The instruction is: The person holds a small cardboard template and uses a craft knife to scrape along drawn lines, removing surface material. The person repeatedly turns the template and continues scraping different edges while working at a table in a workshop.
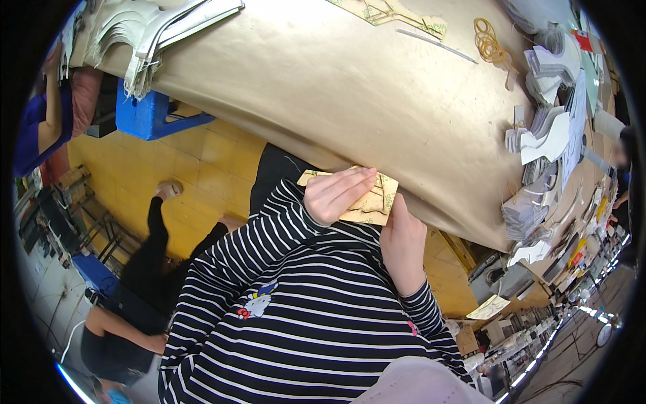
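Observation:
Just off the near edge of the table, in front of my striped top, I hold a thin, flat, pale-yellow piece with green print and dark curved lines across its face. My left hand lies over its left part, fingers together and stretched across the top; the left thumb is hidden. At its right edge, my right hand grips it, thumb upright beside the corner, with the other fingers out of sight behind. A similar yellow piece with dark lines lies at the far side of the table.
A tan-covered table spans the front. On it are a thin silvery stick, yellow rubber bands, white curved cut pieces at far left, and bundled grey-white pieces at right. A blue plastic stool and people are at left.

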A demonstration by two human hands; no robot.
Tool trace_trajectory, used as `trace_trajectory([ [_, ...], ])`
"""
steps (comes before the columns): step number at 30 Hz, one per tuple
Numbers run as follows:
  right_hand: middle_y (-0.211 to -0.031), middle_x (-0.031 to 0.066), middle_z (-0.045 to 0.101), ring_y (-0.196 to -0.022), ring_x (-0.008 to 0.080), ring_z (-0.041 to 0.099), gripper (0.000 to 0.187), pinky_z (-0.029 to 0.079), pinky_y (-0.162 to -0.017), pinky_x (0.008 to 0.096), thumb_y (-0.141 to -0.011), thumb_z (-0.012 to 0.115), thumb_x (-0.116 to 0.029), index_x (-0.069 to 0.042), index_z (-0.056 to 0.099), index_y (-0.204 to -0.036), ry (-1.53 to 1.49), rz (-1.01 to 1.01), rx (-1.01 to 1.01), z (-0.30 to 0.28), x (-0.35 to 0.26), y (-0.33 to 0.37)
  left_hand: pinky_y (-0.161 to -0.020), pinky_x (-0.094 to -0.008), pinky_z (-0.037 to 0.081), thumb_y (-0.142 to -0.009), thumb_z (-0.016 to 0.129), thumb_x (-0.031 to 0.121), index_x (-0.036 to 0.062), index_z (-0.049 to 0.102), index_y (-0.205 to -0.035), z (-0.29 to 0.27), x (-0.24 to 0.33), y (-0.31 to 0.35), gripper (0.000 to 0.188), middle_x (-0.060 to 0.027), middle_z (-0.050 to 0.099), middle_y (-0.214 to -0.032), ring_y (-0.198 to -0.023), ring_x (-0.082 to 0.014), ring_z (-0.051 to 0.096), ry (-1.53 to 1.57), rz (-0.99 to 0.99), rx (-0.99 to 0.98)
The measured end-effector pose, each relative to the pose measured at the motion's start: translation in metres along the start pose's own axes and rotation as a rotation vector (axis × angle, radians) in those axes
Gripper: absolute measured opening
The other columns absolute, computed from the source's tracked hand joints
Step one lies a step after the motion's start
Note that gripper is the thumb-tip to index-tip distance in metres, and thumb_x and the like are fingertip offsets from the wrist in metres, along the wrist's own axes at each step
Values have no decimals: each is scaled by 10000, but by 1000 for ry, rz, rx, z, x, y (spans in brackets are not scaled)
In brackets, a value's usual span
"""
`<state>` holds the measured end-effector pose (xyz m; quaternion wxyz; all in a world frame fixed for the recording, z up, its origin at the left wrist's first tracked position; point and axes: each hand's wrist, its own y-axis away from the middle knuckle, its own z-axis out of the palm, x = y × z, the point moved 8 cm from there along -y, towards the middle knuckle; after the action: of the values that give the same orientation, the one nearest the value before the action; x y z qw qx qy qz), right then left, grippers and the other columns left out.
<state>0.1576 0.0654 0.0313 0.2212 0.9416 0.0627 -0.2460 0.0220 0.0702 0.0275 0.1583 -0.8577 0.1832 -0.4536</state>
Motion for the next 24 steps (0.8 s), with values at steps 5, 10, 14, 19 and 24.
trace_trajectory([
  [5, -646, 140, 595, -555, 348, 595, 136, 452, -469, 443, -853, 562, -29, -56, 511, -976, -15, -17, -3, 1, 0, -3, -756, -308, 593, -696, 628, 57, -74, 687, -957, 0, 1, 0, 299, -175, 699, -992, -907, -266, 703, -12, 3, -20],
  [10, -670, 126, 612, -567, 335, 608, 169, 472, -487, 433, -828, 581, -53, -56, 513, -983, 22, 2, 0, 2, -2, -4, -756, -309, 593, -700, 626, 54, -74, 686, -961, 2, 2, 0, 297, -178, 699, -997, -913, -266, 704, -22, 17, -20],
  [14, -718, 130, 629, -619, 345, 620, 249, 484, -533, 432, -813, 580, -64, -59, 537, -1058, 51, 62, -33, 9, 1, -5, -759, -310, 593, -699, 626, 61, -75, 684, -965, 2, 2, 1, 305, -179, 698, -996, -914, -266, 704, -29, 12, -17],
  [19, -775, 164, 643, -700, 377, 627, 318, 482, -590, 456, -815, 583, -56, -65, 571, -1133, 35, 114, -81, 21, 6, -8, -757, -307, 592, -699, 628, 70, -72, 685, -964, 3, 2, 2, 306, -177, 699, -995, -914, -263, 704, -33, 13, -15],
  [24, -749, 126, 638, -604, 341, 630, 344, 490, -512, 422, -787, 592, -83, -37, 510, -1118, 79, 64, -30, 15, 1, -2, -752, -305, 592, -701, 626, 66, -69, 686, -966, 2, 2, 3, 303, -176, 698, -1001, -911, -262, 705, -35, 22, 11],
])
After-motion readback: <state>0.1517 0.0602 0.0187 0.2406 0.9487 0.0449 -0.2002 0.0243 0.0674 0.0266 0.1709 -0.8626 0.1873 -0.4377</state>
